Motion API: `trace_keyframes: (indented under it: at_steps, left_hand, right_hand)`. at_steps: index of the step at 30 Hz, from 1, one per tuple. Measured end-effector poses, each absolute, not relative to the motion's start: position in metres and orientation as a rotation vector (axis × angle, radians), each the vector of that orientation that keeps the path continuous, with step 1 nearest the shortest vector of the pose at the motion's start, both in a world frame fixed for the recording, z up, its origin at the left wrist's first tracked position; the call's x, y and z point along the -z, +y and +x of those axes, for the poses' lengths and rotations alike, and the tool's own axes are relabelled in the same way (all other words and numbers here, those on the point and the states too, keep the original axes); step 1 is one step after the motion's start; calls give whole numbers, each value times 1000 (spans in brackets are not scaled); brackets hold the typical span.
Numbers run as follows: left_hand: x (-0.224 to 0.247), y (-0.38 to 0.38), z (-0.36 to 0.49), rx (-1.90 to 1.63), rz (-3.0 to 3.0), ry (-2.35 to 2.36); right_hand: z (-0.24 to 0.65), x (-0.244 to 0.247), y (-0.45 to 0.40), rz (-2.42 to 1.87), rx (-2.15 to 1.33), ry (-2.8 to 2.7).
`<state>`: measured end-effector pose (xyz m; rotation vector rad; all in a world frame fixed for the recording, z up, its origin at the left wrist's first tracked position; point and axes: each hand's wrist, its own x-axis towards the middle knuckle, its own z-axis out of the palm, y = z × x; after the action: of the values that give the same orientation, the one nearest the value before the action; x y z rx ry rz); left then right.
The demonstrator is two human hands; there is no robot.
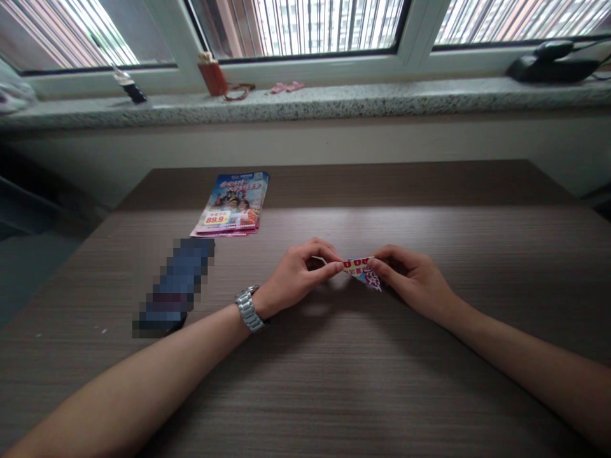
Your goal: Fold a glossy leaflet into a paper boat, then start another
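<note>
Between my two hands is a small folded piece of printed paper (361, 270), roughly triangular, with red, yellow and blue print. My left hand (305, 270), with a silver watch (250, 310) on its wrist, pinches the paper's left corner between thumb and fingers. At the right end, my right hand (413, 280) pinches the paper's upper right edge. The paper is held just above the brown table (305, 394), its lower tip pointing down to the right. Fingertips cover parts of both ends.
A stack of colourful flyers (233, 200) lies at the table's back left. Nearer me is a pixelated dark flat object (174, 289). On the stone windowsill (382, 98) stand a red-brown case (212, 75), a small dark-and-white item (130, 86), pink pieces (286, 87) and a black device (554, 62).
</note>
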<state>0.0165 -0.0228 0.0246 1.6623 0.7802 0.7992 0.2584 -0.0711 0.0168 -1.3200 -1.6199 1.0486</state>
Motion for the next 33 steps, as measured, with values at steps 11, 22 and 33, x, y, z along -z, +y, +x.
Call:
trace_keyframes:
  at_steps: [11, 22, 33]
  left_hand:
    - [-28, -26, 16, -760, 1854, 858]
    - [-30, -31, 19, -727, 1935, 828]
    - [-30, -30, 20, -734, 1902, 894]
  right_hand:
    - [258, -22, -72, -1307, -976, -1690]
    - [260, -23, -73, -1293, -910, -1813]
    - [258, -23, -75, -1293, -862, -1877]
